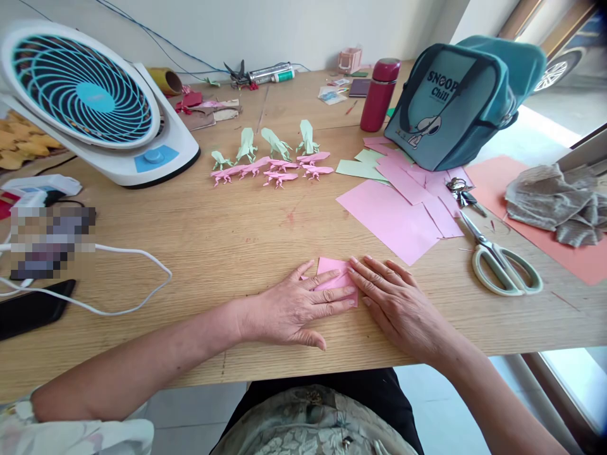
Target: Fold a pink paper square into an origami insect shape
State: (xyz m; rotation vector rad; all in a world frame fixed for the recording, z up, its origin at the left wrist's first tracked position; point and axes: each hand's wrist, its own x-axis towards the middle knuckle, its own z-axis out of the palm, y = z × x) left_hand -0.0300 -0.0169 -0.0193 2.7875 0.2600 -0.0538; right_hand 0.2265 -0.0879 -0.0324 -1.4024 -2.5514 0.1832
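Near the front edge of the bench (227, 234) we have a small pink paper (331, 264), flat, straight-edged, partly covered. Our left hand (289, 306) lies across it, grip wide; right hand (396, 303), grip flattened, at its right side. Room to move: up to the folded figures (281, 177).

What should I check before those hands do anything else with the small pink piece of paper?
1. Small pink piece of paper held down: ok, the bare left hand has its fingers spread over it.
2. Bare right hand close by: ok, its fingertips are at the paper's right edge.
3. Creases neat: cannot tell, fingers cover much of the paper.
4. Metal scissors with cream handles away from both hands: ok, lying off to the right.
5. Thin white looped cable clear of the left hand: ok, lying apart, further left.
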